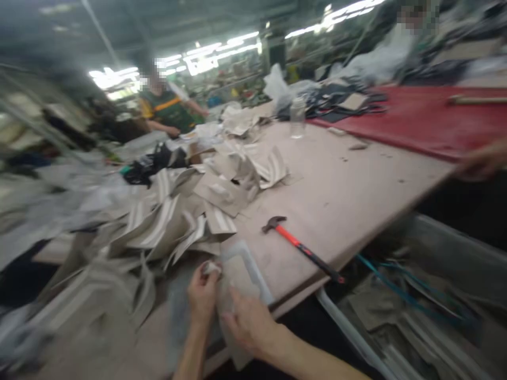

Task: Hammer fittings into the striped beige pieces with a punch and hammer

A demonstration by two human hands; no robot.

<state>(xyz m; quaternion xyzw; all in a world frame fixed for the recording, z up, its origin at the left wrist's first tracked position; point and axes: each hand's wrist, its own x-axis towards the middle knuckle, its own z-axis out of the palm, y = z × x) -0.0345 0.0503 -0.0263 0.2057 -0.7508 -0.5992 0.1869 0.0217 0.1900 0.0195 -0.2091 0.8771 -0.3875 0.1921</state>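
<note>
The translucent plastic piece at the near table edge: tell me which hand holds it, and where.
Both hands hold the translucent plastic piece: the left hand pinches its upper left corner, and the right hand grips its lower edge. Blur hides the finer detail.

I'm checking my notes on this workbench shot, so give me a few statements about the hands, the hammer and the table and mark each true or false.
1. The hammer lies on the table, untouched by either hand. True.
2. The hammer's handle is blue. False: it is red and black.
3. Both hands, left hand and right hand, are on a pale flat piece. True.
4. The pile of cut pieces lies right of the hammer. False: it lies left.
5. A clear bottle stands on the table. True.
</note>
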